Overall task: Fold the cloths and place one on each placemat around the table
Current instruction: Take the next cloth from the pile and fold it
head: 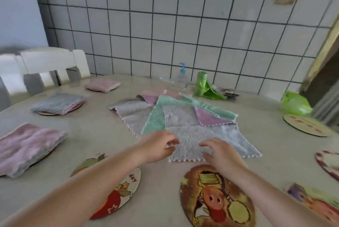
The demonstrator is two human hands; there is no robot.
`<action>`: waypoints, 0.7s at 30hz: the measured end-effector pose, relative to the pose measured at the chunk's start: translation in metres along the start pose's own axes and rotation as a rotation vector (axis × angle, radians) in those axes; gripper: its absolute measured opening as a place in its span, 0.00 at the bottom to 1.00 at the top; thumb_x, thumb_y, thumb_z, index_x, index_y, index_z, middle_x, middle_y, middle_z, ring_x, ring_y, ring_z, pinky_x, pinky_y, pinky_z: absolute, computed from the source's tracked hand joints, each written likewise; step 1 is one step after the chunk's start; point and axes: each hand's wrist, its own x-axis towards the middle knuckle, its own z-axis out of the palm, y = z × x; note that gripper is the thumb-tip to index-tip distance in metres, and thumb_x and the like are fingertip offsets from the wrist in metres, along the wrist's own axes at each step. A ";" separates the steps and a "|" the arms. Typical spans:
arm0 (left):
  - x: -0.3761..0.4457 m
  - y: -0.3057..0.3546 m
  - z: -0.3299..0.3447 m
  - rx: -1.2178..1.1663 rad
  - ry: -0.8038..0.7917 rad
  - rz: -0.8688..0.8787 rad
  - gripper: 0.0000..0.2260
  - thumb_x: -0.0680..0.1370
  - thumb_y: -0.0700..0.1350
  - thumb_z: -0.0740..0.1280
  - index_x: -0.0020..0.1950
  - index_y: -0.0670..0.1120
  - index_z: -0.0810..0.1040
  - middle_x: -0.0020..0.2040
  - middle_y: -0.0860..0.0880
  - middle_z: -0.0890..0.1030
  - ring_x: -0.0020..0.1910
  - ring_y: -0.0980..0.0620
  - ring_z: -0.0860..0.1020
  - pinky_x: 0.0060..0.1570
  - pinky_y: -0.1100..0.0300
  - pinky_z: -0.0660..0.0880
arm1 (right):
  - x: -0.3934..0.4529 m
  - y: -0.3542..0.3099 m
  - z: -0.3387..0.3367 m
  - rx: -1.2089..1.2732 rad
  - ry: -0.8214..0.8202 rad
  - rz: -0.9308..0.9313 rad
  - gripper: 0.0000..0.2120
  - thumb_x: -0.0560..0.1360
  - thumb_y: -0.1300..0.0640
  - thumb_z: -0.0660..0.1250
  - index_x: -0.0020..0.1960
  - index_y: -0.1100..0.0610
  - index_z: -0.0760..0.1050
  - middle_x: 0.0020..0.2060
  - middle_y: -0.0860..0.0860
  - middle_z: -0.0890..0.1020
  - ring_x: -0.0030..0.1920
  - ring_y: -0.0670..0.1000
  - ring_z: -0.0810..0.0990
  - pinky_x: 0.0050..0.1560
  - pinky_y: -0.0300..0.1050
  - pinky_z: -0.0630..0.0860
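Along the left side of the tabletop [88, 131], three round placemats are already carrying folded cloths: a pink folded cloth [29, 148] nearest, a grey folded cloth [56, 103] further back, and a second pink one [102, 83] at the far corner beside the white chair [53, 63]. Judged from that, three placings are done.

Still bare are at least five mats: the apple placemat [126, 184] under the left forearm, the pig placemat [212, 199] under the right forearm, one with dark markings at far right [308, 125], and two cut off by the right frame edge [328, 162], [315, 201].

Unfolded stock is lying in a loose overlapping pile at the tabletop centre: a pale lavender cloth [211, 138] on top and nearest, a mint-green cloth [156, 116] beneath it, a pink corner [211, 118] showing, another pale cloth [132, 111] to the left. All look like soft fleecy squares with scalloped edges; motion blur is softening the detail.

The left hand [157, 146] is curling its fingers at the lavender cloth's near-left edge, apparently pinching it, though the grip itself is not clear. The right hand [218, 153] is resting spread and flat on the same cloth, gripping nothing. Judgement: the fourth fold is starting.
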 end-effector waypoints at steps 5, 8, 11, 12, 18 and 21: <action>0.008 0.022 0.024 0.149 -0.063 0.126 0.16 0.75 0.56 0.66 0.61 0.52 0.76 0.56 0.53 0.76 0.55 0.55 0.73 0.52 0.62 0.70 | -0.021 0.047 -0.004 -0.015 -0.010 0.039 0.16 0.74 0.48 0.67 0.61 0.46 0.76 0.55 0.41 0.78 0.57 0.43 0.75 0.59 0.39 0.70; 0.005 0.021 0.029 0.191 -0.017 0.152 0.16 0.76 0.56 0.63 0.62 0.54 0.76 0.56 0.54 0.75 0.54 0.56 0.73 0.54 0.59 0.72 | -0.026 0.057 -0.003 0.011 0.018 0.030 0.15 0.73 0.48 0.68 0.60 0.46 0.77 0.55 0.40 0.78 0.57 0.42 0.75 0.59 0.40 0.71; 0.004 0.019 0.031 0.261 0.027 0.209 0.14 0.78 0.54 0.61 0.60 0.52 0.78 0.53 0.53 0.77 0.52 0.54 0.75 0.50 0.58 0.74 | -0.025 0.056 -0.001 -0.024 0.067 0.015 0.12 0.74 0.49 0.67 0.58 0.44 0.78 0.52 0.39 0.79 0.55 0.43 0.75 0.59 0.41 0.71; 0.004 0.020 0.031 0.296 0.046 0.237 0.13 0.79 0.54 0.60 0.58 0.52 0.78 0.51 0.53 0.77 0.51 0.53 0.76 0.48 0.58 0.74 | -0.023 0.055 0.000 -0.052 0.084 0.001 0.11 0.75 0.49 0.66 0.57 0.44 0.78 0.51 0.39 0.78 0.54 0.43 0.75 0.59 0.41 0.71; 0.007 0.026 0.023 0.328 0.094 0.194 0.11 0.80 0.47 0.58 0.55 0.50 0.79 0.52 0.53 0.79 0.51 0.51 0.77 0.49 0.57 0.74 | -0.011 0.038 -0.005 -0.274 0.079 -0.003 0.08 0.78 0.54 0.59 0.53 0.48 0.76 0.49 0.44 0.79 0.52 0.48 0.77 0.55 0.45 0.72; 0.009 0.031 0.002 0.105 0.199 0.028 0.08 0.80 0.48 0.59 0.52 0.50 0.77 0.47 0.54 0.80 0.42 0.54 0.79 0.44 0.56 0.75 | -0.013 0.028 -0.017 -0.049 0.169 0.118 0.07 0.79 0.57 0.54 0.45 0.49 0.69 0.38 0.46 0.78 0.40 0.51 0.79 0.43 0.50 0.77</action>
